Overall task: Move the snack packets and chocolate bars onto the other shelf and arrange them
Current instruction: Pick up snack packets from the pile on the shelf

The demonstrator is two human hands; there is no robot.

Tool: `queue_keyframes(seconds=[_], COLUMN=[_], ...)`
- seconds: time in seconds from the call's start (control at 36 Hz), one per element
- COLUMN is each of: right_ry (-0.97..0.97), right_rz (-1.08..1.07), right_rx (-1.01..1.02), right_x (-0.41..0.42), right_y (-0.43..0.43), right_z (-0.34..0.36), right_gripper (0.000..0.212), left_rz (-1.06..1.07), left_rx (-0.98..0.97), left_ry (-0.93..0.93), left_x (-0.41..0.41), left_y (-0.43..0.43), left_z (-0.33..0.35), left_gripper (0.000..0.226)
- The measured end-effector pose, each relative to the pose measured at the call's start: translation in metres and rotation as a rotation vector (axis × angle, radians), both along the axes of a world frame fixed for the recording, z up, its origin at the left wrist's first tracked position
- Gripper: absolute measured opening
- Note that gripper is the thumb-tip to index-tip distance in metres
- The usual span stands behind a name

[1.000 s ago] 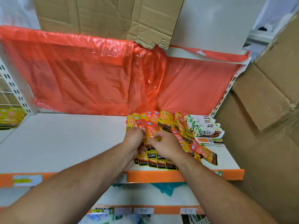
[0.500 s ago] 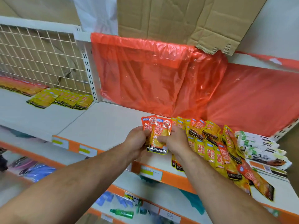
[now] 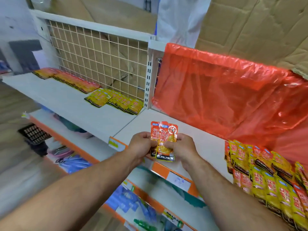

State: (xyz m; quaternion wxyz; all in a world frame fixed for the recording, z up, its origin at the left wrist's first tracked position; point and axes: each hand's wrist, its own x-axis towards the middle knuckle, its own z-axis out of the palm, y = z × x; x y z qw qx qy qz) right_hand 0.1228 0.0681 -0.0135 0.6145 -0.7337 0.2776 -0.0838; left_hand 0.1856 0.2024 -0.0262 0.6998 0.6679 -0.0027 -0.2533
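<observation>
A white upright post point(image 3: 148, 80) divides the shelving into two bays, and everything is placed from it; below it and a little to its right, both hands hold a small fan of overlapped snack packets point(image 3: 164, 139) upright over the front part of the right shelf point(image 3: 205, 140), clear of the surface. The left hand point(image 3: 141, 144) has its fingers curled round the fan's left edge; the right hand point(image 3: 181, 148) pinches the right edge, thumb across the front packet, whose lower band reads KONCHEW. Far to the right of the post a heap of packets point(image 3: 266, 177) – yellow and orange-red, overlapping in slanted rows – lies on the same shelf, well apart from the hands. Just left of the post's foot, a neat patch of yellow packets point(image 3: 115, 101) lies flat at the back of the left shelf point(image 3: 66, 104); further left along that back edge runs a row of orange-red packets point(image 3: 66, 79). A wire grid point(image 3: 100, 64) stands behind the left bay; a red plastic sheet point(image 3: 225, 97) hangs behind the right one, with cardboard point(image 3: 258, 30) above it. Below the hands runs the shelf's orange price strip point(image 3: 160, 169) – its labels too blurred to read.
</observation>
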Motion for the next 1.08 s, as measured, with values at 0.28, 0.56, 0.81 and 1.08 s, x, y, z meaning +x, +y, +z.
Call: queue_keyframes(seconds=[0.28, 0.56, 0.81, 1.08], right_ry=[0.009, 0.024, 0.015, -0.024], right_rz=[-0.054, 0.077, 0.155, 0.25], right_rx=[0.099, 0.119, 0.138, 0.128], right_x=[0.103, 0.194, 0.285, 0.416], right_y=[0.116, 0.206, 0.241, 0.267], right_z=[-0.009, -0.009, -0.019, -0.022], right_gripper=[0.017, 0.016, 0.017, 0.02], left_rz=[0.085, 0.184, 0.258, 0.369], left_rx=[0.028, 0.004, 0.043, 0.09], left_ry=[-0.042, -0.018, -0.031, -0.085], left_x=[0.105, 0.194, 0.266, 0.378], left_y=[0.13, 0.224, 0.26, 0.287], left_z=[-0.005, -0.013, -0.021, -0.015], left_gripper=[0.018, 0.016, 0.012, 0.017])
